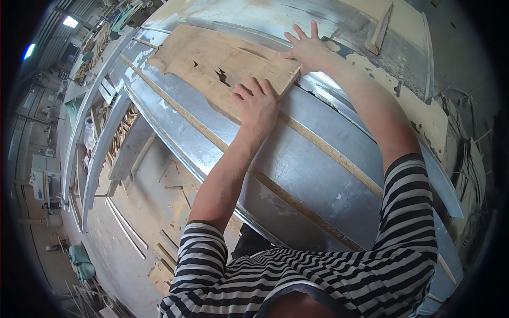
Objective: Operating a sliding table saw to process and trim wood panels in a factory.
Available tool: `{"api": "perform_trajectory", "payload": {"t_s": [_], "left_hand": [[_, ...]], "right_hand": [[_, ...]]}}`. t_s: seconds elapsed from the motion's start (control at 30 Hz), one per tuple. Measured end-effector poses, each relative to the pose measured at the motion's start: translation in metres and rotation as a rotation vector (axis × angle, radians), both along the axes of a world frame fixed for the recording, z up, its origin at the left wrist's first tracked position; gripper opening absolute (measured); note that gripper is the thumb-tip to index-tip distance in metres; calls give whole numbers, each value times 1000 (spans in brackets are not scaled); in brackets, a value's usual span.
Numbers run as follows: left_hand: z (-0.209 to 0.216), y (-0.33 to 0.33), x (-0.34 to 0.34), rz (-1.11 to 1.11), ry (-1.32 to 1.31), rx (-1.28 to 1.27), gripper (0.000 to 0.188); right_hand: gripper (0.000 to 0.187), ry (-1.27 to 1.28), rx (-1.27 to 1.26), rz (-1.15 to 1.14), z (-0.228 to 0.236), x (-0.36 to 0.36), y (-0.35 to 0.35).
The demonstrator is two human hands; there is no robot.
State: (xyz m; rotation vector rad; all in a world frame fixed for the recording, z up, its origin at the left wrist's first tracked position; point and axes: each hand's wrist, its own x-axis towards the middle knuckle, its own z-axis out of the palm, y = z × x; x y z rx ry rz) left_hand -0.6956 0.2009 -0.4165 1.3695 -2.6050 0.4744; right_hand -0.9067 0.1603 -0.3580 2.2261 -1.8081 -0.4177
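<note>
A wide wooden board (199, 66) with a ragged near edge and a dark torn hole lies on a grey metal table (302, 153). My left hand (257, 103) rests on the board's near right part, fingers bent and apart on its top face. At the board's far right corner is my right hand (310, 52), palm down with its fingers spread. Its thumb reaches toward the corner, and whether it touches the wood I cannot tell. Beneath that hand runs a shiny metal rail (328, 87).
Narrow wooden strips (339, 156) run along the tabletop. Beyond the rail lie a loose wood block (379, 29) and sawdust (408, 66). Metal rails (98, 153) and stacked offcuts (123, 130) stand at the left. Scrap strips (127, 228) litter the floor.
</note>
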Motion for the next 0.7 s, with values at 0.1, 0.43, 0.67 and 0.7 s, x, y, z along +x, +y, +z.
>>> {"api": "perform_trajectory", "payload": {"t_s": [0.1,0.43,0.67,0.7], "left_hand": [[0,-5,4,13,-17,16,73],[2,-26,13,47,-48,74,75],[2,-43,19,62,-57,45,73],[2,-44,20,62,-54,50,73]], "right_hand": [[68,20,-28,26,-2,3,-7],[69,84,-44,62,4,16,-24],[74,48,-44,56,3,23,-40],[75,43,-40,53,3,24,-41]]}}
